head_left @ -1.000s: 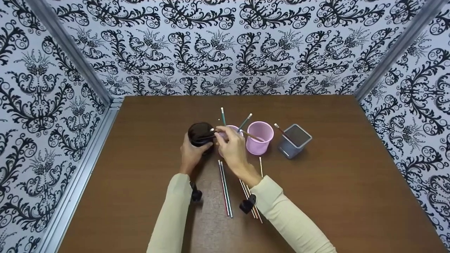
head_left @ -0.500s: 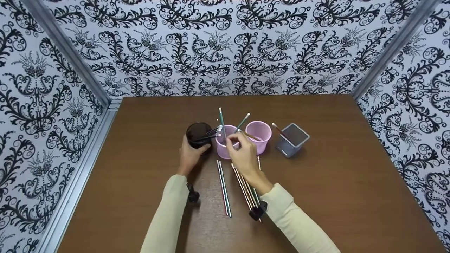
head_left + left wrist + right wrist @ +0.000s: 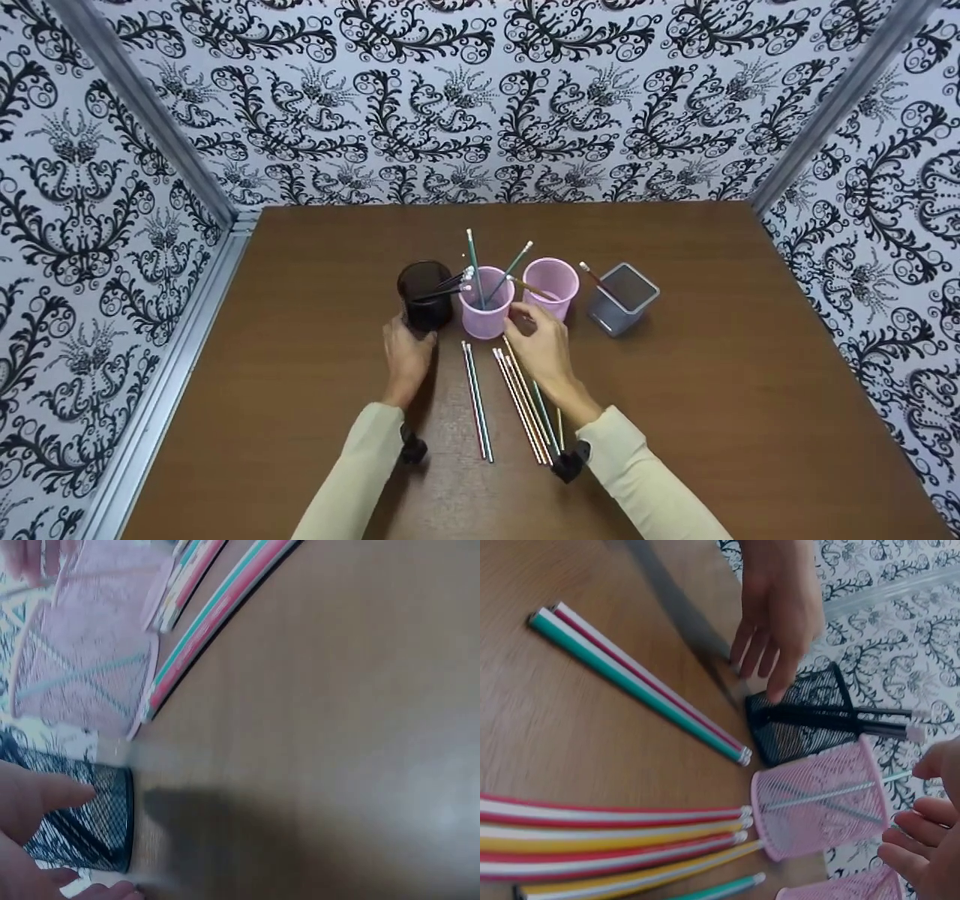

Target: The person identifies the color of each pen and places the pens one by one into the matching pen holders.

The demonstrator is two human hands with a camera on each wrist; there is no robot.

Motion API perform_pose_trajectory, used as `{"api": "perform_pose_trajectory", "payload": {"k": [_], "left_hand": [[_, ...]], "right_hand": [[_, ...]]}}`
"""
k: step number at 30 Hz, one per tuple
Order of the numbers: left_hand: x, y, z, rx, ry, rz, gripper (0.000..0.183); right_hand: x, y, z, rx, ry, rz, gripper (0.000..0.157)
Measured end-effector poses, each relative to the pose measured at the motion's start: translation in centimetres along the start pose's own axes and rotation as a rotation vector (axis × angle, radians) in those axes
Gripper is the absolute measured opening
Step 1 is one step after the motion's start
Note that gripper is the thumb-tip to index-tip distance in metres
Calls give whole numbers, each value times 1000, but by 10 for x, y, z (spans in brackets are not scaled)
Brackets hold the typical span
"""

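Left hand point(image 3: 409, 356) loosely spread at black cup point(image 3: 430, 318); right hand point(image 3: 547, 352) empty, fingers parted, beside left pink cup point(image 3: 484, 325) holding green pencils point(image 3: 474, 259). Best keep clear of these; cup could tip.

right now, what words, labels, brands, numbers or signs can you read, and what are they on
Nothing readable in any view.
Red pencil, left wrist view: faint pale marks, too blurred to tell if they are lettering.
Black cup and grey cup: no lettering visible.

Hands point(image 3: 409, 352) near cups point(image 3: 486, 324), pencils point(image 3: 519, 405) on table point(image 3: 300, 360)
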State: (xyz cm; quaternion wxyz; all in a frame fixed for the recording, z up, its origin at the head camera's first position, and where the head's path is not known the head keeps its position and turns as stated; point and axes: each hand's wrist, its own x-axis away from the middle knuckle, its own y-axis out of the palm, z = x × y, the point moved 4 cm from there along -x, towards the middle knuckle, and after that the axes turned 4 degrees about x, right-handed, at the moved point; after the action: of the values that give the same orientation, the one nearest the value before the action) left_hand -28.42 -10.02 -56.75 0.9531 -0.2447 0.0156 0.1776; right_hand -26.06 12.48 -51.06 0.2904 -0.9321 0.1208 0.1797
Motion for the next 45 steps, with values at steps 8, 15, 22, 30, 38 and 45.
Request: {"api": "perform_pose_trajectory", "payload": {"k": [8, 15, 22, 30, 38, 45], "left_hand": [[43, 8, 7, -88, 64, -79, 17], [67, 21, 21, -154, 121, -194, 9], [73, 29, 23, -195, 68, -215, 20], [77, 38, 22, -309, 87, -235, 39], [77, 41, 26, -364, 107, -242, 44], [76, 45, 28, -326, 90, -250, 42]], "right_hand": [[-7, 7, 25, -25, 173, -243, 71], [-15, 18, 33, -1, 192, -381, 88], [-22, 30, 29, 41, 200, -361, 90], [-21, 45, 29, -17, 183, -337, 93], [-18, 56, 35, -64, 170, -291, 105], [-18, 67, 41, -110, 194, -234, 103]]}}
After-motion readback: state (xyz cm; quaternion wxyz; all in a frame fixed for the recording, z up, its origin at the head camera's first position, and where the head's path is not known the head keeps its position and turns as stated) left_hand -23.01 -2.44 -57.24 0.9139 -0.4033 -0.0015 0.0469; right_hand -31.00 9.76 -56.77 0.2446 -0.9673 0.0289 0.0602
